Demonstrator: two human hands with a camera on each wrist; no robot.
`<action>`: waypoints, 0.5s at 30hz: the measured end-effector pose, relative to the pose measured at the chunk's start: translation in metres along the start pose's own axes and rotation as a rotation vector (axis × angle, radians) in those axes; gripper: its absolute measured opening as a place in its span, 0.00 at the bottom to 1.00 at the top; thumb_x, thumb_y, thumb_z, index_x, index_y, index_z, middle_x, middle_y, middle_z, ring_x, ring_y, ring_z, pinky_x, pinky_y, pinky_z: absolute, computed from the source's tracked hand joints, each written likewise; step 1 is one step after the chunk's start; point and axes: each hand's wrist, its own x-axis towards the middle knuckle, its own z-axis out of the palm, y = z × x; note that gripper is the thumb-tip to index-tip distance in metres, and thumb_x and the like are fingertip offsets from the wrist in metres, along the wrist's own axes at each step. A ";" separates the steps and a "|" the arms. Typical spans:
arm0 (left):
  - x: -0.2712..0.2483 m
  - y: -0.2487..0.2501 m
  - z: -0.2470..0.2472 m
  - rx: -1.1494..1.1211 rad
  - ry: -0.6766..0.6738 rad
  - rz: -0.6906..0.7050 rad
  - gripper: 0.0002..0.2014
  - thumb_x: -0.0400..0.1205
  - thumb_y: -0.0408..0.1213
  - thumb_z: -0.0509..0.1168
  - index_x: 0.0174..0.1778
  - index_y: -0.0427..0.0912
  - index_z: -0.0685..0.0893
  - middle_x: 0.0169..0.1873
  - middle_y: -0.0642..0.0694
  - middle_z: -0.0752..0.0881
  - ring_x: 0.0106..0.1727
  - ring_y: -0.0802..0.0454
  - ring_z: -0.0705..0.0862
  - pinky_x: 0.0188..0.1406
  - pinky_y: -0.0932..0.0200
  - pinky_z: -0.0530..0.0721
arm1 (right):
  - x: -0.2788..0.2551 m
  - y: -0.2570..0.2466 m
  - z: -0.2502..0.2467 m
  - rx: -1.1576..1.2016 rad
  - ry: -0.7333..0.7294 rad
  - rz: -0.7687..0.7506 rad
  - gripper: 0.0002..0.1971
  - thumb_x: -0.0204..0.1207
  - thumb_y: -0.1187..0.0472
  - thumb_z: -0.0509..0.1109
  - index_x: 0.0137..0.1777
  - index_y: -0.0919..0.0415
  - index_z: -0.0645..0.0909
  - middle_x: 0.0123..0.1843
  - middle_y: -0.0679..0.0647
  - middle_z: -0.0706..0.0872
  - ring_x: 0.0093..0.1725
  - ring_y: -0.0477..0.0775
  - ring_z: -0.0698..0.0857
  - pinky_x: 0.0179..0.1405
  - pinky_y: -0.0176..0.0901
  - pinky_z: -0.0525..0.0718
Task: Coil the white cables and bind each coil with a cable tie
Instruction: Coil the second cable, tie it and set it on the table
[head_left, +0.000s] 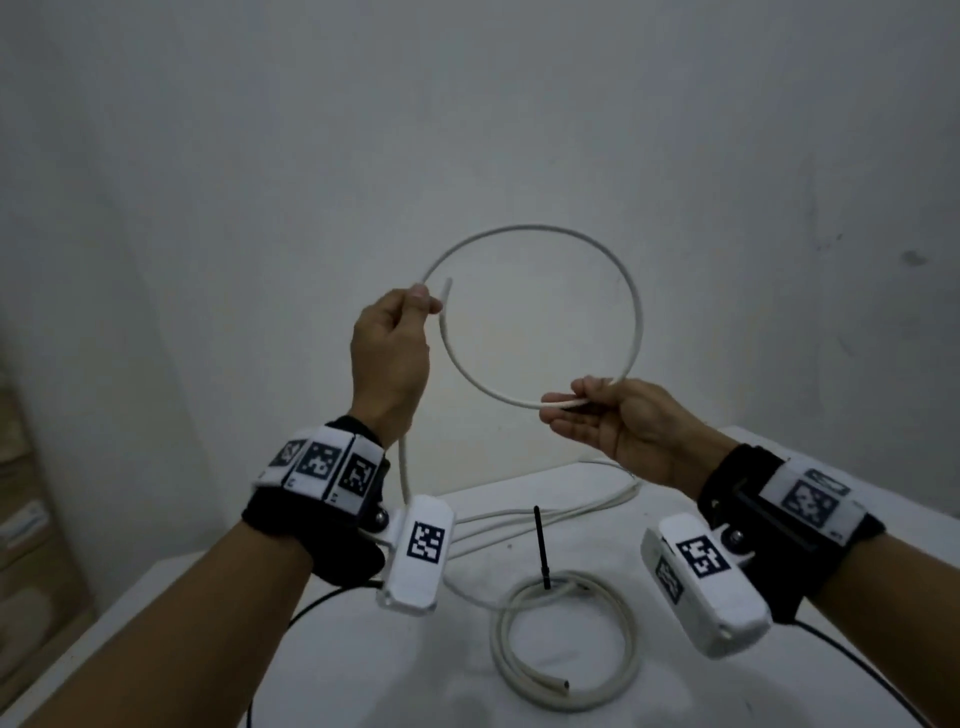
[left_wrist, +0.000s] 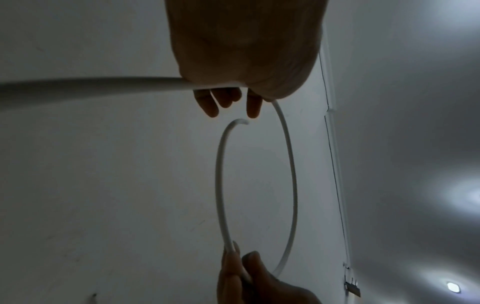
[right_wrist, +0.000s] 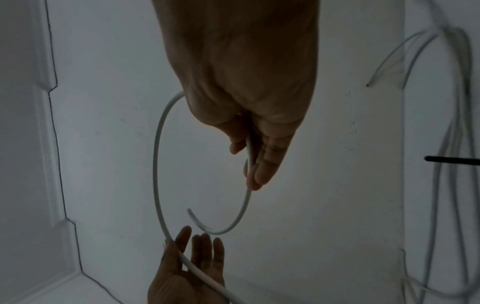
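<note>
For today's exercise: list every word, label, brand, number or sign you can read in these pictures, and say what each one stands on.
No readable text in any view.
Left wristband: black-and-white square code patterns, no words; tiny marks under them too small to read.
Right wristband: same kind of patterns, no legible characters.
Two white wrist cameras: code patterns only.
White cable, coil on the table, black cable tie: no print visible.
</note>
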 end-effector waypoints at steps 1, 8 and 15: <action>-0.007 0.002 -0.001 -0.047 0.004 -0.030 0.15 0.87 0.44 0.59 0.37 0.49 0.85 0.40 0.51 0.85 0.45 0.54 0.82 0.47 0.51 0.84 | -0.004 0.003 0.003 0.032 0.006 -0.001 0.14 0.86 0.68 0.52 0.39 0.67 0.74 0.35 0.65 0.91 0.33 0.60 0.91 0.36 0.45 0.91; -0.052 0.011 0.005 -0.368 0.027 -0.217 0.10 0.88 0.37 0.58 0.48 0.39 0.84 0.33 0.43 0.84 0.27 0.53 0.85 0.27 0.60 0.86 | -0.033 0.045 0.035 0.150 -0.029 0.063 0.12 0.85 0.69 0.53 0.44 0.70 0.75 0.42 0.69 0.89 0.37 0.62 0.91 0.36 0.46 0.91; -0.059 -0.002 -0.015 -0.299 -0.005 -0.302 0.10 0.85 0.37 0.64 0.40 0.38 0.86 0.32 0.42 0.76 0.17 0.58 0.66 0.13 0.67 0.65 | -0.055 0.051 0.020 -0.484 0.281 -0.164 0.23 0.76 0.56 0.72 0.67 0.62 0.70 0.58 0.57 0.76 0.52 0.55 0.81 0.50 0.48 0.83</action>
